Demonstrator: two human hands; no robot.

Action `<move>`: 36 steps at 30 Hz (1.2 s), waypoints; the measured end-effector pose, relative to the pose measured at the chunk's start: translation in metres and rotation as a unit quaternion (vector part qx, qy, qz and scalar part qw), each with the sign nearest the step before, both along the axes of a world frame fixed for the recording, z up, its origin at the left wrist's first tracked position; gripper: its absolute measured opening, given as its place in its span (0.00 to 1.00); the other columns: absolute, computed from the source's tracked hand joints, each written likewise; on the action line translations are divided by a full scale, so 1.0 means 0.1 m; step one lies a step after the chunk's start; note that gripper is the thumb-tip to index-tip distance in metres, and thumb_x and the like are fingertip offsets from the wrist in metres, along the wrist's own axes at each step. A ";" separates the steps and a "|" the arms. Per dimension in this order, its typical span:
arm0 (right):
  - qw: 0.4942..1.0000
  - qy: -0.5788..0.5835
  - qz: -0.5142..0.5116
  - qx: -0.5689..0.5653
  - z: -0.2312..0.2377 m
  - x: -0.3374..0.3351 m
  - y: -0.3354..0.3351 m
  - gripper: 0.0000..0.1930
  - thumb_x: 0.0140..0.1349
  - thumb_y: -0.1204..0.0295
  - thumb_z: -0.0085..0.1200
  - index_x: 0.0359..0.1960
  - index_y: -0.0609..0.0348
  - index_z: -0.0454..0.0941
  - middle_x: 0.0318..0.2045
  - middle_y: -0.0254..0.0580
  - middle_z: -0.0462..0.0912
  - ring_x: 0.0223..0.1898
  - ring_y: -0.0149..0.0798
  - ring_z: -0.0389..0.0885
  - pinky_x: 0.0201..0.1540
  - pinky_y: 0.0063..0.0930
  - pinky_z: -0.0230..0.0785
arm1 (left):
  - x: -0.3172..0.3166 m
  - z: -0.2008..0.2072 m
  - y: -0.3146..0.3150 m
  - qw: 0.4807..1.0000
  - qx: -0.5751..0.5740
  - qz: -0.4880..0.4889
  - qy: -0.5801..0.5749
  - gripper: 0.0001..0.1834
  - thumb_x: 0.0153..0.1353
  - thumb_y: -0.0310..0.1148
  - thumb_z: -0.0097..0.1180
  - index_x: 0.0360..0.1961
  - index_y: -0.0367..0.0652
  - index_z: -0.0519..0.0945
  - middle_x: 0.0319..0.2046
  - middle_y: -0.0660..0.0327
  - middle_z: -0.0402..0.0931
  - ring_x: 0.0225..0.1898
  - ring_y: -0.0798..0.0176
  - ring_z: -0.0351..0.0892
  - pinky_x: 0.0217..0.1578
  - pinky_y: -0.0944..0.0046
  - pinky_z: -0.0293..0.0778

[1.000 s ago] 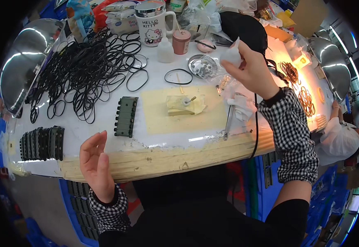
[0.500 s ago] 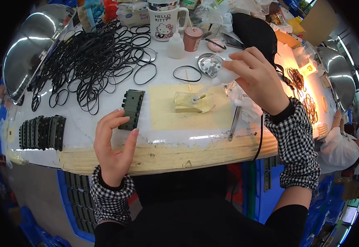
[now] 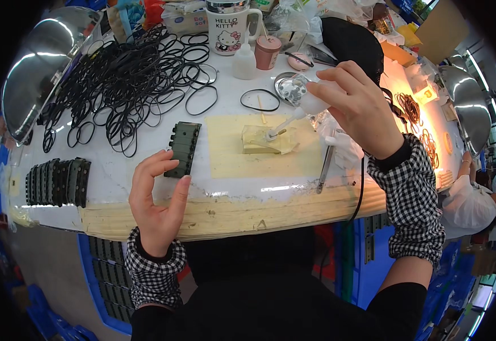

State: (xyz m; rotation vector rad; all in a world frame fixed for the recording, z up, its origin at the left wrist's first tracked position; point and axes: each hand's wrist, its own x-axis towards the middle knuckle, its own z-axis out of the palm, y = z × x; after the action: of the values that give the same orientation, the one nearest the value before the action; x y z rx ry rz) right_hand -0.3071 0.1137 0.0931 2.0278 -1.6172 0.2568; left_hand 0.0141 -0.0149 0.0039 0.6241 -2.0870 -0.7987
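My right hand [image 3: 363, 111] is closed around a translucent squeeze bottle [image 3: 314, 104], tilted so its long thin nozzle points down to the left. The nozzle's end reaches a small cup-like spot on top of a yellow tape-covered block [image 3: 259, 149]. What looks like a small stick lies at that spot. With fingers apart and nothing held, my left hand [image 3: 158, 207] hovers by the near end of a dark green ridged strip [image 3: 185, 146]; whether a fingertip touches it I cannot tell. The block sits on a yellow taped patch [image 3: 225, 165] of the white table.
A heap of black rubber rings [image 3: 128, 85] covers the back left, and a row of green strips [image 3: 57, 183] stands at the left. Tweezers [image 3: 326, 169] lie right of the patch. Behind are a round metal dish [image 3: 286, 85], another bottle [image 3: 244, 63] and a white mug [image 3: 225, 34].
The bottle in my right hand has tipped slightly lower, and its nozzle has come down to the top of the block. My left hand has barely moved.
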 end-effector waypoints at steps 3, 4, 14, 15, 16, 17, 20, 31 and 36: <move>1.000 0.000 -0.006 0.002 0.00 0.01 0.01 0.14 0.46 0.79 0.61 0.37 0.54 0.77 0.38 0.38 0.79 0.44 0.40 0.76 0.46 0.30 0.74 | 0.00 0.00 0.00 1.000 -0.001 0.001 -0.001 0.13 0.55 0.22 0.64 0.42 0.37 0.78 0.48 0.49 0.78 0.55 0.50 0.75 0.56 0.56 0.69; 1.000 -0.004 -0.007 0.003 0.00 0.01 0.01 0.14 0.46 0.79 0.62 0.37 0.54 0.77 0.38 0.38 0.79 0.45 0.41 0.76 0.46 0.30 0.74 | 0.00 0.00 0.00 1.000 -0.001 0.001 -0.002 0.13 0.55 0.23 0.64 0.42 0.37 0.78 0.48 0.49 0.78 0.55 0.50 0.75 0.56 0.56 0.69; 0.933 -0.331 -0.128 0.064 -0.30 -0.62 0.09 0.18 0.52 0.71 0.67 0.46 0.58 0.81 0.37 0.39 0.78 0.38 0.36 0.79 0.40 0.27 0.73 | -0.11 0.05 0.08 0.992 -0.037 0.023 -0.119 0.17 0.53 0.27 0.67 0.42 0.37 0.75 0.55 0.43 0.71 0.57 0.45 0.72 0.55 0.54 0.68; 0.911 -0.376 -0.154 0.063 -0.36 -0.75 0.05 0.19 0.53 0.69 0.67 0.47 0.59 0.80 0.36 0.39 0.79 0.37 0.35 0.79 0.39 0.26 0.73 | -0.12 0.05 0.08 0.990 -0.059 0.023 -0.125 0.17 0.53 0.28 0.67 0.42 0.37 0.74 0.54 0.42 0.70 0.57 0.43 0.72 0.54 0.53 0.69; 0.887 -0.428 -0.162 0.068 -0.41 -0.86 0.01 0.20 0.53 0.67 0.68 0.47 0.60 0.80 0.35 0.39 0.79 0.36 0.35 0.79 0.39 0.25 0.73 | -0.12 0.04 0.06 0.988 -0.081 0.023 -0.132 0.18 0.53 0.29 0.68 0.41 0.37 0.73 0.54 0.42 0.69 0.57 0.42 0.72 0.53 0.52 0.70; 0.858 -0.479 -0.170 0.072 -0.46 -0.96 -0.04 0.22 0.52 0.65 0.68 0.47 0.62 0.80 0.34 0.39 0.79 0.35 0.34 0.79 0.38 0.25 0.72 | -0.14 0.01 0.06 0.985 -0.102 0.022 -0.138 0.19 0.53 0.30 0.69 0.41 0.36 0.73 0.53 0.41 0.68 0.57 0.40 0.71 0.51 0.52 0.71; 0.865 -0.428 -0.251 0.075 -0.44 -1.03 -0.21 0.25 0.52 0.61 0.69 0.47 0.64 0.79 0.31 0.41 0.80 0.33 0.35 0.80 0.38 0.27 0.72 | -0.15 0.00 0.05 0.982 -0.119 0.041 -0.144 0.18 0.53 0.30 0.68 0.38 0.37 0.71 0.50 0.40 0.69 0.56 0.38 0.71 0.51 0.50 0.71; 0.873 -0.378 -0.292 0.103 -0.61 -1.07 -0.46 0.27 0.49 0.62 0.71 0.47 0.68 0.79 0.37 0.49 0.84 0.36 0.41 0.84 0.42 0.31 0.76 | -0.22 -0.03 -0.05 0.983 -0.114 0.038 -0.139 0.15 0.53 0.23 0.64 0.35 0.35 0.68 0.41 0.45 0.72 0.52 0.39 0.74 0.46 0.51 0.72; 0.906 -0.307 -0.283 0.066 -0.33 -1.11 -0.18 0.32 0.49 0.61 0.71 0.53 0.66 0.76 0.42 0.54 0.84 0.41 0.45 0.85 0.46 0.32 0.77 | -0.19 0.02 -0.06 0.991 -0.089 0.045 -0.085 0.14 0.55 0.19 0.60 0.38 0.36 0.68 0.47 0.45 0.75 0.53 0.47 0.77 0.50 0.55 0.73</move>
State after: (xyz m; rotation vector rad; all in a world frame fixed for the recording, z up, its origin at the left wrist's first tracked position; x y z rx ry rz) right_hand -0.4178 0.0953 0.0598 1.5342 -2.5908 0.6225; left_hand -0.0048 -0.0214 0.0058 0.7035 -2.2360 -0.5169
